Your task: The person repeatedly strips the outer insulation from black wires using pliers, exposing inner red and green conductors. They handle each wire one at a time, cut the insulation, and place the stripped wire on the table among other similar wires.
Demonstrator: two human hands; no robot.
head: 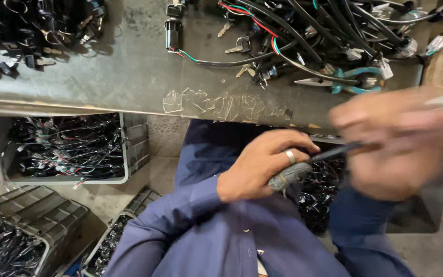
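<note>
Two hands at work below the bench edge, in the lap. Left hand [262, 164], ring on one finger, fingers curled together and clamped on a grey sleeved cable bundle [289, 175]; the bundle sits just right of frame centre, its fat wrapped end poking out at the hand's 4 o'clock. From that end a thin black cable [334, 152] runs off toward 2 o'clock into the right hand [393, 146]. Right hand heavily motion-blurred; fingers look folded around the black cable, but how tightly cannot be told. Both sleeves dark blue. Metal bench top [129, 77] fills the upper frame, patches of torn clear tape [216, 105] along its near edge. At 1 o'clock from the left hand, on the bench, teal-handled pliers [342, 82] lie among a tangle of black wire harnesses [324, 31] with red, green and white leads; loose keys [237, 48] near them. A black cylindrical switch [173, 28] stands at 12 o'clock. At 10 o'clock, far corner of the bench, a heap of dark key sets [37, 25]. Under the bench at 9 o'clock, a grey crate [137, 143] full of black wiring; more crates [52, 210] at 7 o'clock on the floor, also loaded with wiring.
</note>
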